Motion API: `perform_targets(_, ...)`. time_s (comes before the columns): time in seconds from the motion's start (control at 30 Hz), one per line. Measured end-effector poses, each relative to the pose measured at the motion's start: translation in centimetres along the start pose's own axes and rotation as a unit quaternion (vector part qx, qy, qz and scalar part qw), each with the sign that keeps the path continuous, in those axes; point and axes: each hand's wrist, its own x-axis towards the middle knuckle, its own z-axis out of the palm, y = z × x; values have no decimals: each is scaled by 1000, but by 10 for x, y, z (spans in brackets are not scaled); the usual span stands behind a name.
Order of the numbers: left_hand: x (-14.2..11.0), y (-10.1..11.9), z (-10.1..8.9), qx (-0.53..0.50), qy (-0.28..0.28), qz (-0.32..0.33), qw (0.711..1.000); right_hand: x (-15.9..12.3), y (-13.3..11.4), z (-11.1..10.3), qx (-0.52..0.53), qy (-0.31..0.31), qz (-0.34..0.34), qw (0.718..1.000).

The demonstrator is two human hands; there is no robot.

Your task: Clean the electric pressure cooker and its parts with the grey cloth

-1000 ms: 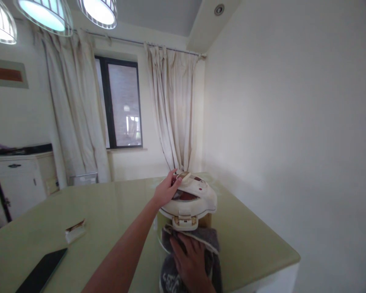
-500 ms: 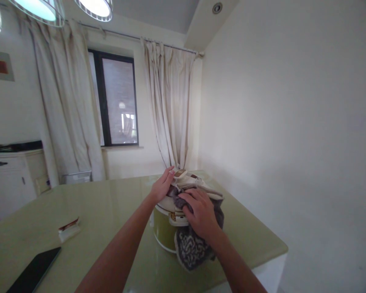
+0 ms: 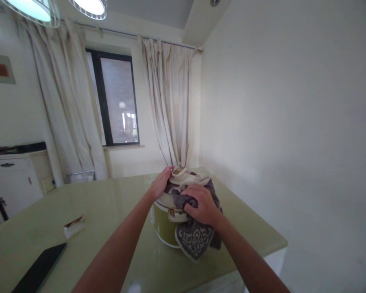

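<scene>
A rice cooker [image 3: 164,226] with a green body and a whitish lid stands on the table, its latch side towards me. My left hand [image 3: 161,185] lies against the left side of the lid, fingers stretched out. Bunched on the lid's front right is a grey cloth [image 3: 195,241] with a pale pattern. My right hand [image 3: 201,203] has its fingers curled over the cloth and presses it on the lid. One corner of the cloth hangs down over the cooker's front, hiding part of the body.
The pale green table [image 3: 110,211] has its right edge beside the cooker. At the left lie a dark phone [image 3: 39,268] and a small clear packet [image 3: 73,227]. Behind are curtains [image 3: 173,101], a window [image 3: 118,97] and a white cabinet [image 3: 12,175].
My right hand has moved slightly up with the cloth, exposing more of the lid at its back right. The cloth's hanging corner has shifted upward. My left hand stays at the lid's side.
</scene>
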Motion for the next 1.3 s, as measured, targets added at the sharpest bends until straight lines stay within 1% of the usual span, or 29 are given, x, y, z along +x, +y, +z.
perform_targets(0.07, -1, 2, 0, 0, -9, -2, 1000, -29, 4, 8, -6, 67, 20, 998)
perform_targets(0.13, -4, 5, 0, 10, -11, -7, 1000, -55, 5, 22, -11, 135, 29, 990)
perform_targets(0.2, -7, 11, 0, 37, -2, -14, 999, -72, 2, 37, -18, 193, 38, 980)
perform_targets(0.23, -8, 13, 0, 49, 4, -19, 999, -76, -1, 42, -24, 209, 40, 977)
perform_targets(0.3, -10, 18, -1, 63, 10, -23, 998, -76, -8, 48, -39, 213, 35, 976)
perform_targets(0.37, -11, 20, -1, 66, 8, -20, 998, -67, -18, 47, -62, 189, 16, 980)
perform_targets(0.43, -11, 20, -1, 64, 7, -18, 998, -53, -30, 45, -95, 145, 2, 985)
perform_targets(0.53, -11, 19, -1, 58, 10, -15, 998, -30, -52, 46, -160, 31, -19, 987)
perform_targets(0.6, -11, 19, -1, 65, 10, -6, 998, -18, -63, 51, -196, -40, -50, 979)
perform_targets(0.63, -11, 19, -2, 71, 8, 0, 997, -15, -66, 53, -206, -64, -70, 974)
perform_targets(0.7, -11, 19, -2, 84, 4, 9, 996, -12, -66, 57, -205, -84, -107, 969)
perform_targets(0.77, -10, 18, -2, 90, 1, 16, 996, -16, -58, 57, -181, -62, -118, 974)
perform_targets(0.8, -9, 17, -2, 88, -1, 19, 996, -20, -53, 56, -166, -33, -105, 980)
perform_targets(0.83, -9, 16, -2, 82, -5, 21, 996, -23, -47, 53, -152, 6, -76, 985)
perform_targets(0.9, -8, 14, -2, 64, -11, 21, 998, -25, -35, 45, -138, 84, 5, 987)
perform_targets(0.93, -8, 13, -2, 57, -12, 21, 998, -24, -29, 39, -141, 103, 45, 984)
perform_targets(0.97, -8, 13, -1, 53, -12, 22, 998, -19, -25, 33, -151, 101, 76, 980)
perform_targets(1.0, -8, 13, -1, 53, -10, 23, 998, -12, -21, 26, -166, 82, 97, 978)
perform_targets(1.07, -9, 14, -1, 54, -7, 25, 998, 9, -15, 12, -209, 11, 116, 971)
perform_targets(1.13, -10, 16, -1, 49, -6, 19, 999, 34, -5, -1, -259, -50, 127, 956)
perform_targets(1.2, -11, 18, -2, 48, -2, 5, 999, 61, 10, -10, -300, -87, 143, 939)
perform_targets(1.27, -13, 19, -2, 55, 0, -2, 998, 85, 31, -18, -294, -122, 179, 931)
perform_targets(1.3, -13, 20, -2, 60, -2, -2, 998, 94, 44, -20, -265, -145, 207, 931)
